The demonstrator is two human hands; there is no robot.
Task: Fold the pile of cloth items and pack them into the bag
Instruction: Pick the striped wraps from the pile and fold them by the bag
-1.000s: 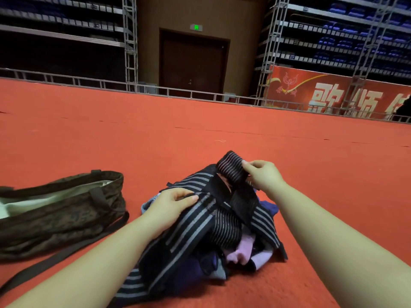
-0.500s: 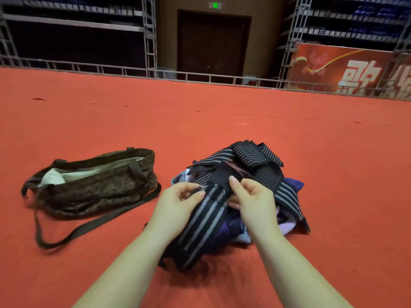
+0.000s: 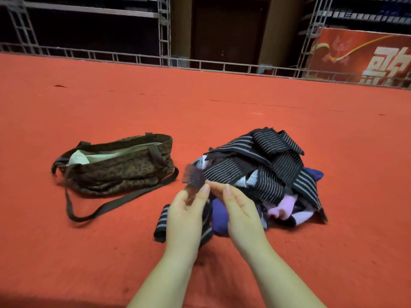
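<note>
Both hands up over the near edge of the cloth pile, which sits on the red carpet floor. Left hand: thumb and forefinger curled, pinching the lower end of a small dark strap end that sticks up and to the left just above the fingertips; looks semi-sheer/blurred, can't tell exactly what it is. Right hand: fingers loosely extended, tips close beside the left fingertips and near the strap's base; can't tell if it actually has hold of anything, seems relaxed.

Under/behind the left hand, a striped black-grey band hangs down to the floor, partly hidden by the palm; whether it joins the strap is unclear. Just past the right fingers: pile is mostly black pieces w/ thin white stripes on top, plus a purple-blue item right beside the right hand and a pale pink one further right.

Bag: dark patterned tote, well left of the left fingers, lying on the floor, mouth open w/ pale lining showing, long shoulder strap looped on the floor toward the hands. Bag and pile apart, not touching.

Far side beyond the fingers: metal truss rail, dark door, red banner.
</note>
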